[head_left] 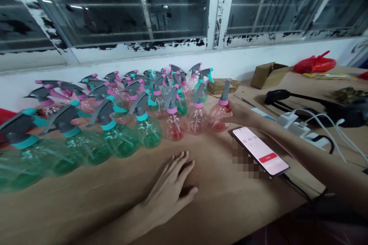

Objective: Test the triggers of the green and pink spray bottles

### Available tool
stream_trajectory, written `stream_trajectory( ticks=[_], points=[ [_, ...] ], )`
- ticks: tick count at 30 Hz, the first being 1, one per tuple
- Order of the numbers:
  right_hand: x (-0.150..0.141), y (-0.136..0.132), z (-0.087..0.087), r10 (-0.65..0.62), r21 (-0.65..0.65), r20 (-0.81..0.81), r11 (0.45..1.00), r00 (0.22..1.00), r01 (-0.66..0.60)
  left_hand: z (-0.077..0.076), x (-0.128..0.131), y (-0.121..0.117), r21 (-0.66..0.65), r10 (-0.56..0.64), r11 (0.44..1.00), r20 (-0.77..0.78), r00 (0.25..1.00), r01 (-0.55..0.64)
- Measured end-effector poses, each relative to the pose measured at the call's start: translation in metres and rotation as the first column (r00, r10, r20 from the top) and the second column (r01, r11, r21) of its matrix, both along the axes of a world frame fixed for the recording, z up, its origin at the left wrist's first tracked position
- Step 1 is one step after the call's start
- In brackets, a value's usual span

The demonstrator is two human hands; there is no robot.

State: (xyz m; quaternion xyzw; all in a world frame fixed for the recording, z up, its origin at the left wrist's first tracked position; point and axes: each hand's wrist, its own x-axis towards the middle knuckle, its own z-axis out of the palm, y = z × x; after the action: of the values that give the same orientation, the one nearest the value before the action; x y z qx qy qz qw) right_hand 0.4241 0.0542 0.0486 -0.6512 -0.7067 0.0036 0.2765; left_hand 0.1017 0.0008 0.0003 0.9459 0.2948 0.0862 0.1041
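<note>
My right hand (239, 113) is wrapped round a clear pink spray bottle (220, 111) with a grey trigger head and a pink collar. This bottle stands at the right end of the front row, beside another pink spray bottle (197, 119). My left hand (172, 185) rests palm down on the brown tabletop (115, 195), fingers stretched out, holding nothing. Ahead of it are a green spray bottle (148, 132) with a turquoise collar and a pink one (174, 124). Several more pink and green bottles stand in rows to the left and behind.
A phone (261, 151) with a timer on its screen lies beneath my right forearm, its cable running off the front edge. Farther right are a power strip (301, 128) with white cables, a black headset (322, 103), an open cardboard box (268, 74) and a red plastic bag (314, 64).
</note>
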Motion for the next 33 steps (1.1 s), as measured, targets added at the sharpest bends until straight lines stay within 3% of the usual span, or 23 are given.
stream_trajectory(
  ticks=[6, 11, 14, 18, 20, 21, 24, 28, 29, 33],
  points=[
    [-0.004, -0.010, 0.010, 0.014, -0.089, 0.026, 0.996, 1.000, -0.012, -0.001, -0.005, -0.001, 0.012, 0.007, 1.000, 0.030, 1.000, -0.007],
    [-0.010, -0.047, 0.013, -0.096, -0.108, 0.085, 0.989, 0.992, 0.105, 0.003, -0.034, -0.002, 0.039, 0.071, 0.996, 0.100, 0.992, -0.075],
    [-0.040, -0.074, 0.018, -0.047, -0.101, 0.130, 0.993, 0.990, 0.061, 0.009, -0.066, -0.005, 0.054, 0.144, 0.987, 0.143, 0.979, -0.153],
    [-0.118, -0.092, 0.031, 0.142, -0.164, 0.104, 0.979, 0.984, -0.124, 0.025, -0.118, -0.017, 0.051, 0.256, 0.961, 0.193, 0.947, -0.271],
    [-0.164, -0.093, 0.040, 0.346, -0.326, 0.023, 0.890, 0.938, -0.320, 0.035, -0.148, -0.026, 0.043, 0.313, 0.943, 0.222, 0.923, -0.330],
    [-0.187, -0.091, 0.043, 0.449, -0.381, -0.045, 0.818, 0.893, -0.430, 0.039, -0.163, -0.032, 0.035, 0.343, 0.932, 0.235, 0.910, -0.360],
    [-0.252, -0.077, 0.048, 0.569, -0.461, -0.166, 0.677, 0.805, -0.574, 0.045, -0.214, -0.046, 0.001, 0.451, 0.883, 0.282, 0.847, -0.470],
    [-0.331, -0.048, 0.039, 0.724, -0.408, -0.283, 0.503, 0.629, -0.762, 0.036, -0.288, -0.054, -0.111, 0.653, 0.719, 0.444, 0.613, -0.686],
    [-0.350, -0.042, 0.036, 0.737, -0.379, -0.331, 0.469, 0.590, -0.798, 0.033, -0.307, -0.053, -0.143, 0.679, 0.664, 0.527, 0.511, -0.734],
    [-0.409, -0.022, 0.018, 0.730, -0.302, -0.476, 0.388, 0.490, -0.871, 0.026, -0.383, -0.033, -0.176, 0.732, 0.464, 0.627, 0.264, -0.868]
  ],
)
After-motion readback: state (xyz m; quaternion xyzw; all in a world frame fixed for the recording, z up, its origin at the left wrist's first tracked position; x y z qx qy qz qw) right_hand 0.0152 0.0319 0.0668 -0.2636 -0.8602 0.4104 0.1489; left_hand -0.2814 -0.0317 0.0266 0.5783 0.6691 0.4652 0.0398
